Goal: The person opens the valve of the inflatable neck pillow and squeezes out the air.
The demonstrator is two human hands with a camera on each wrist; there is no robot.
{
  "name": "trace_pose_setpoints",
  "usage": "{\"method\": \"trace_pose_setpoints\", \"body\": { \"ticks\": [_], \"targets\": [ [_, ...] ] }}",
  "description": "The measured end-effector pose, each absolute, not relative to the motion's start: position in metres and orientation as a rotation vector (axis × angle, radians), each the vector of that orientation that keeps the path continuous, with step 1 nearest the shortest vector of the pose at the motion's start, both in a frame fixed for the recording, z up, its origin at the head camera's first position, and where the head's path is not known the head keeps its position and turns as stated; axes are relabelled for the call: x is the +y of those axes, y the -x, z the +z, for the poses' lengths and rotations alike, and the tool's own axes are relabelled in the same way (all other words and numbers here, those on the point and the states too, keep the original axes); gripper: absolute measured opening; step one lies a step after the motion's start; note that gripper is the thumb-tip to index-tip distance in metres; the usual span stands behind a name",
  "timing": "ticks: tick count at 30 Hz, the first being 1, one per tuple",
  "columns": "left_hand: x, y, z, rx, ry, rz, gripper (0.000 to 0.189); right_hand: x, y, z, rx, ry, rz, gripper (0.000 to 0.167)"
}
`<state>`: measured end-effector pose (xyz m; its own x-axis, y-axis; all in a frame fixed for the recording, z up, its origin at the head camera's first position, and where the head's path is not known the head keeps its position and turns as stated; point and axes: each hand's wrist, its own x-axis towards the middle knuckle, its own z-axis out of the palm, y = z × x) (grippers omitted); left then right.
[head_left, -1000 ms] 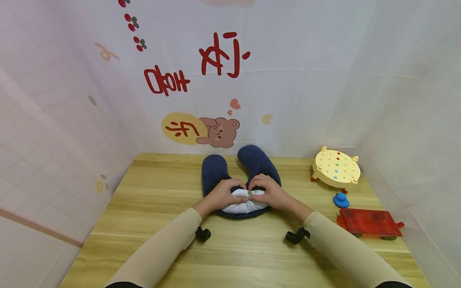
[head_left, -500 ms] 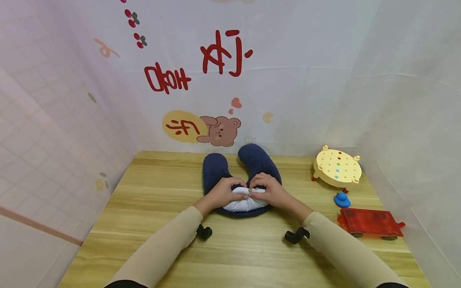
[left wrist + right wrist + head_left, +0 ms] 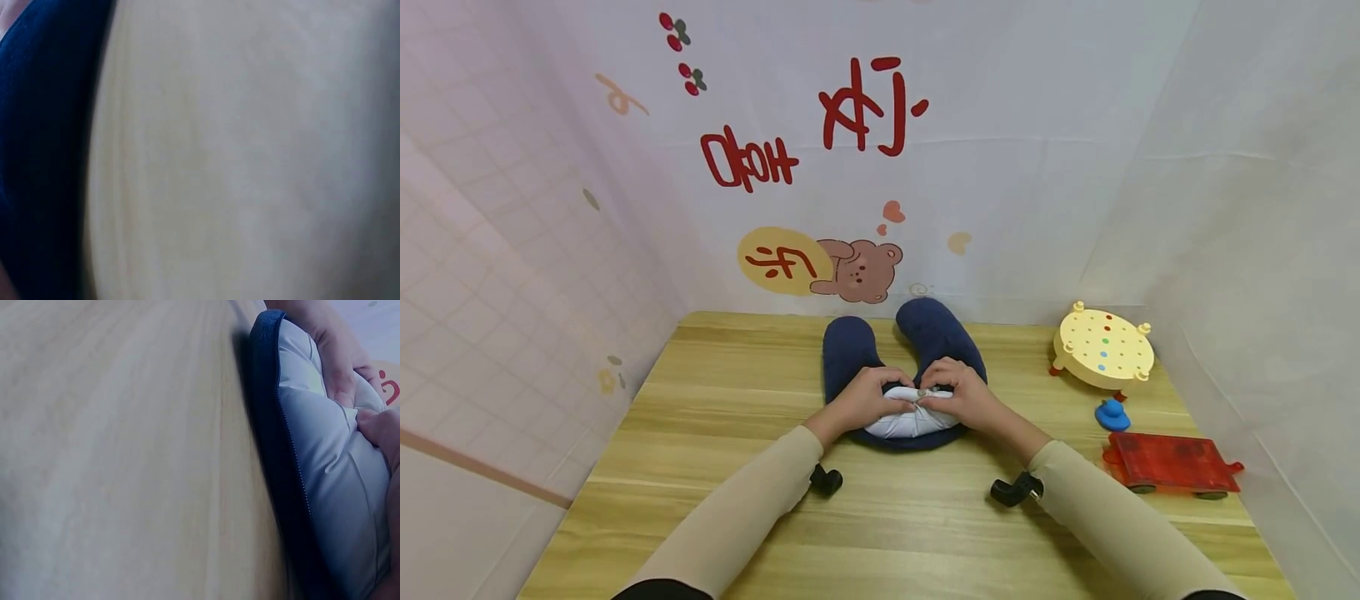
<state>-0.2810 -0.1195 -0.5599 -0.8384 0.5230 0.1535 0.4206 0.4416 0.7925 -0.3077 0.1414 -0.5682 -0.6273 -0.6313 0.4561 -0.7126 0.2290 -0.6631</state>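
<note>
A navy U-shaped neck pillow (image 3: pixel 934 329) lies on the table with its two arms pointing to the back wall. At its curved near end the cover gapes along a zipper (image 3: pixel 292 440), and a puffy white inner pillow (image 3: pixel 904 427) shows. My left hand (image 3: pixel 867 397) pinches the white fabric from the left, thumb on the near side. From the right, my right hand (image 3: pixel 964 395) pinches it too, the thumb tips nearly meeting. A small greyish round piece (image 3: pixel 922 392) shows between the fingertips. In the left wrist view only the navy cover (image 3: pixel 47 150) and table appear.
On the right stand a yellow round pegged toy (image 3: pixel 1103 348) on short legs, a small blue piece (image 3: pixel 1112 414) and a red toy wagon (image 3: pixel 1174 462) near my right forearm. A white printed curtain (image 3: pixel 1022 208) closes off the wooden table (image 3: pixel 715 392) behind and at the sides.
Both hands keep their pinch at the same spot. The white fabric between the fingertips has shifted slightly, and the small round piece now sits closer to the right fingertips.
</note>
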Motion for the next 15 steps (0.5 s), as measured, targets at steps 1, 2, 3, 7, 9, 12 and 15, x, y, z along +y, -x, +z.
{"method": "trace_pose_setpoints", "body": {
  "ticks": [1, 2, 3, 7, 9, 12, 15],
  "targets": [
    [-0.1195, 0.2812, -0.5603, 2.568, -0.842, 1.364, 0.02, 0.1415, 0.3078, -0.5681, -2.385, -1.319, 1.374, 0.016],
    [-0.1194, 0.2813, -0.5606, 2.567, -0.839, 1.369, 0.02, 0.1415, 0.308, -0.5682, -2.378, -1.326, 1.376, 0.014],
    [-0.1194, 0.2814, -0.5608, 2.566, -0.838, 1.376, 0.02, 0.1415, 0.308, -0.5676, -2.375, -1.33, 1.376, 0.013],
    [-0.1189, 0.2816, -0.5613, 2.567, -0.847, 1.399, 0.018, 0.1417, 0.3083, -0.568, -2.368, -1.335, 1.376, 0.007],
    [-0.1183, 0.2816, -0.5615, 2.566, -0.853, 1.404, 0.018, 0.1419, 0.3081, -0.5682, -2.379, -1.328, 1.378, 0.006],
    [-0.1173, 0.281, -0.5612, 2.565, -0.844, 1.404, 0.018, 0.1421, 0.3077, -0.5692, -2.396, -1.317, 1.377, 0.005],
    [-0.1164, 0.2803, -0.5605, 2.567, -0.826, 1.4, 0.018, 0.1423, 0.3067, -0.5689, -2.405, -1.311, 1.364, 0.005]
  ]
}}
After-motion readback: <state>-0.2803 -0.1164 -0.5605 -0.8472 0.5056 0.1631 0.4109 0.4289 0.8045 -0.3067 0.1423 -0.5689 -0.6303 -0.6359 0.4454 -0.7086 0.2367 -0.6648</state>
